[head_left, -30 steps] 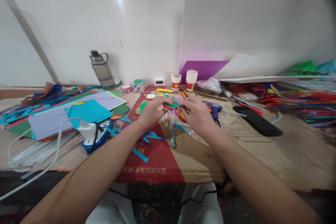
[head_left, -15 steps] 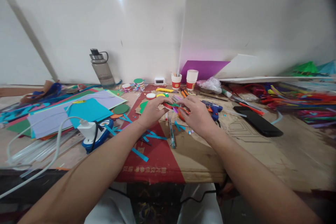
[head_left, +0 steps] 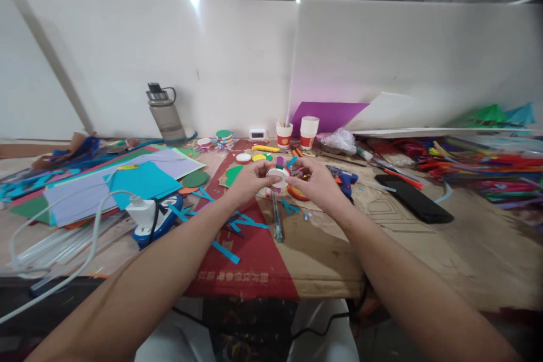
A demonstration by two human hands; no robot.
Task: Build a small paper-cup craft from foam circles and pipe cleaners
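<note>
Above the middle of the table, my left hand [head_left: 251, 182] pinches a small round white disc [head_left: 278, 180] with a red edge, its flat face tilted toward me. A purple strip [head_left: 279, 162] shows at its top. At the disc's right side my right hand [head_left: 314, 182] is closed, with a short blue paper strip [head_left: 292, 162] at its fingertips; whether the strip is joined to the disc I cannot tell. Below the hands lies a clear pen-like stick [head_left: 277, 220]. Under my right hand sits a red-orange roll of tape [head_left: 297, 192], partly hidden.
A blue glue gun [head_left: 348, 179] and a black phone [head_left: 419, 199] lie to the right. Coloured paper sheets [head_left: 80, 195], a power strip [head_left: 169, 206] and a bottle [head_left: 165, 116] are on the left. Paper cups [head_left: 309, 133] and a yellow cutter [head_left: 265, 149] stand or lie behind.
The disc has turned from nearly edge-on to show its white face. The purple and blue strips now show beside it. My right hand has shifted slightly.
</note>
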